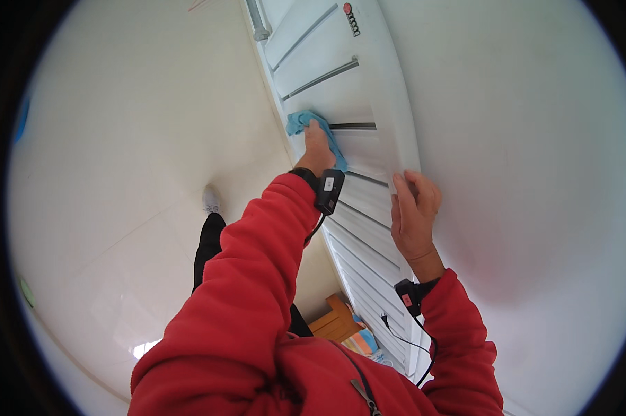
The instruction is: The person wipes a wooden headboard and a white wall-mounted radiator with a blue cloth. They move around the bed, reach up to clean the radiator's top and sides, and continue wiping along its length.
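My left hand (318, 148) is shut on a light blue cloth (301, 120), which lies against the front of a white radiator (352, 106) with wide flat columns and dark gaps between them. Part of the cloth hangs below the hand across a column. To the right, the bent fingers of my right hand (415, 208) rest at the radiator's top edge, with no separate object visible in them. A sticker (351, 20) in red and black sits near the radiator's upper end.
A grey pipe with a fitting (261, 32) runs beside the radiator. A black plug (384, 319) on a cord is near its lower end, by a wooden furniture piece (335, 321) and colourful fabric (364, 340). My shoe (211, 199) stands on the pale tiled floor (136, 203).
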